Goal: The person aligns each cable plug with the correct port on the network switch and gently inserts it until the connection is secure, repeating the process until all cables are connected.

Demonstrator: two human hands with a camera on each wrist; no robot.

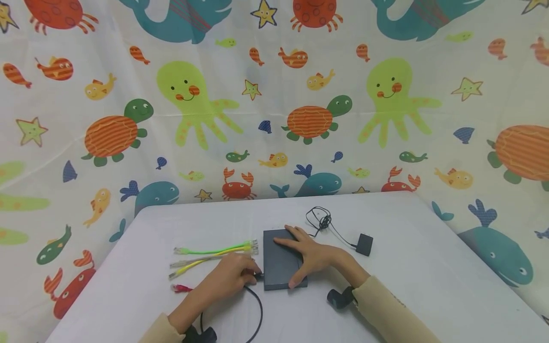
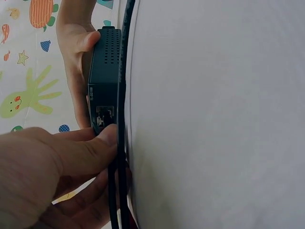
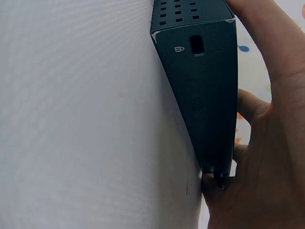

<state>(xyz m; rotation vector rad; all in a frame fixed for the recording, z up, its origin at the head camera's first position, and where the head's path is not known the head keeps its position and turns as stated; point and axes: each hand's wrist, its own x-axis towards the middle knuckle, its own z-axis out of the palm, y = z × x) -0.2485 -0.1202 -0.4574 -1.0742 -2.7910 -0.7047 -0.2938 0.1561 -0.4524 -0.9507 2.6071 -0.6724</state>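
Note:
A dark metal network switch [image 1: 279, 267] lies flat on the table, its left side showing a port [image 2: 105, 114] in the left wrist view. At that port my left hand [image 1: 229, 276] pinches the plug end [image 1: 259, 276] of a black cable [image 1: 260, 309]. Its fingertips partly cover the plug, so how deep it sits I cannot tell. Over the switch my right hand [image 1: 317, 257] is spread, gripping it with the thumb at the near edge and fingers towards the far edge. The right wrist view shows the switch's side [image 3: 205, 86] with a lock slot.
Green, yellow and grey network cables [image 1: 214, 251] lie left of the switch, with a red plug [image 1: 182, 288] nearer me. A black power adapter [image 1: 364, 244] and its coiled cord [image 1: 324, 221] lie behind to the right. A patterned curtain [image 1: 274, 95] hangs behind the table [image 1: 429, 267].

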